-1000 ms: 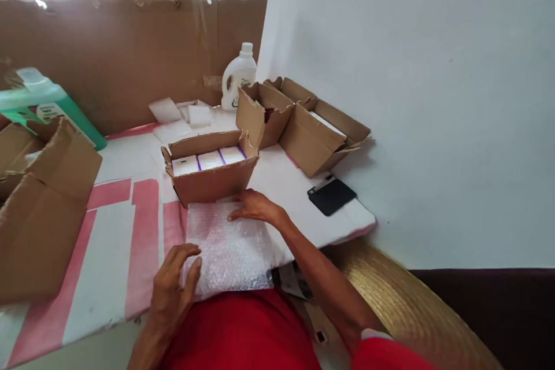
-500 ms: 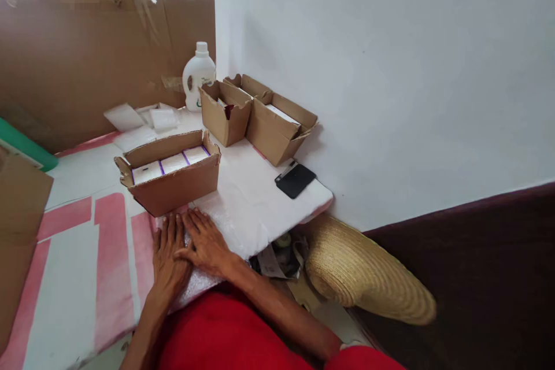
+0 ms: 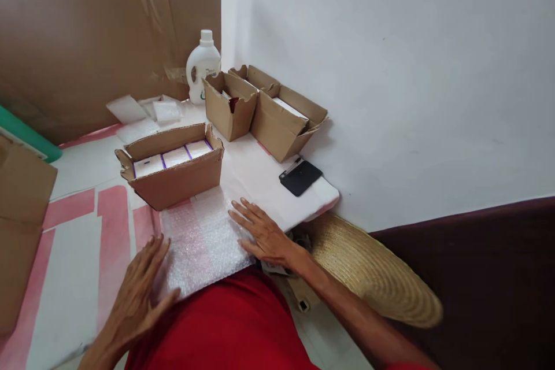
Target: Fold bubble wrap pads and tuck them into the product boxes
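A sheet of clear bubble wrap [image 3: 202, 245] lies flat at the table's near edge, in front of my body. At its left edge is my left hand [image 3: 141, 283], fingers stretched out and thumb apart. My right hand [image 3: 262, 234] is by the sheet's right side, fingers spread, with nothing in its grasp. Just beyond the wrap stands an open cardboard box [image 3: 182, 182] holding a row of white packs [image 3: 176, 157] with purple edges. Whether each palm presses on the wrap is hard to tell.
Behind are more open cardboard boxes [image 3: 277, 133] and a white jug [image 3: 203, 66]. A black flat item [image 3: 300, 176] lies near the table's right edge. White pouches [image 3: 167, 111] lie by the cardboard panel [image 3: 87, 52]. A straw hat [image 3: 368, 272] is below at right.
My hands have moved apart from the middle of the bubble wrap, the left one toward the left and nearer me, the right one to the right. More of the sheet now shows.
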### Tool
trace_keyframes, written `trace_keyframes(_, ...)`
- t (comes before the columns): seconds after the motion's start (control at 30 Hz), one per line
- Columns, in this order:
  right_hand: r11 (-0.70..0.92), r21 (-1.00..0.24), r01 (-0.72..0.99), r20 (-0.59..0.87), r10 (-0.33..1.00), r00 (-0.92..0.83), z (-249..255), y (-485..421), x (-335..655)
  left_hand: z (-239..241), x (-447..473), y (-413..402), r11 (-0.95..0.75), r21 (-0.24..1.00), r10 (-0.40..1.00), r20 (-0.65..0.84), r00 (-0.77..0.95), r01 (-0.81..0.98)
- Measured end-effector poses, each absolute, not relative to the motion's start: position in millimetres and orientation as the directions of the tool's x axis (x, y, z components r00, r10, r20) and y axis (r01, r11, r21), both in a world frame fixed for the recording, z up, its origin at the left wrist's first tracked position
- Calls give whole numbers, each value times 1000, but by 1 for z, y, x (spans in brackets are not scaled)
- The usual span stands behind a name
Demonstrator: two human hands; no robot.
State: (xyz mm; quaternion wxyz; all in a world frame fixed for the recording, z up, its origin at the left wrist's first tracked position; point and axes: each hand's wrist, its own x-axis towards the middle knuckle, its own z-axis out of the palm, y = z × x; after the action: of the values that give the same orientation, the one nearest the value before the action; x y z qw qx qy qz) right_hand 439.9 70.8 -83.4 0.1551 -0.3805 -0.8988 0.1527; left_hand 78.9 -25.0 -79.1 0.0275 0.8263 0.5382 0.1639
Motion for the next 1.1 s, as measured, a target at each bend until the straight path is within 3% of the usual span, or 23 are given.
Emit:
trace_keyframes(0.1, 731, -380, 567, 82, 637, -767, -84, 61, 445, -81, 76, -37, -543, 81, 835, 157, 527, 836)
trace_keyframes(0.2, 776, -354, 522, 71, 579, -812, -90, 51, 449, -87, 74, -44, -584, 12, 801, 170, 574, 812)
trace_keyframes(0.3, 806, -329, 492, 94, 547, -832, -98, 42, 453, -91, 70, -51, -608, 16, 769, 260, 584, 794)
trace_keyframes(0.47, 783, -378, 494, 175, 585, -792, -102, 43, 453, -88, 71, -52, -605, 128, 774, 325, 543, 786)
trace_keyframes(0.7, 667, -559, 493, 374, 733, -568, -102, 49, 437, -81, 76, -37, -510, 345, 828, 446, 341, 788)
trace_keyframes(0.83, 501, -639, 584, 393, 865, -312, -104, 39, 415, -87, 88, -33, -276, 503, 907, 419, 48, 819)
trace_keyframes(0.97, 343, -623, 703, 357, 924, -135, -102, 34, 391, -89, 107, -25, -11, 567, 923, 322, -209, 824)
trace_keyframes(1.1, 266, -537, 800, 357, 931, -70, -102, 34, 376, -86, 118, -13, 109, 526, 905, 298, -303, 843)
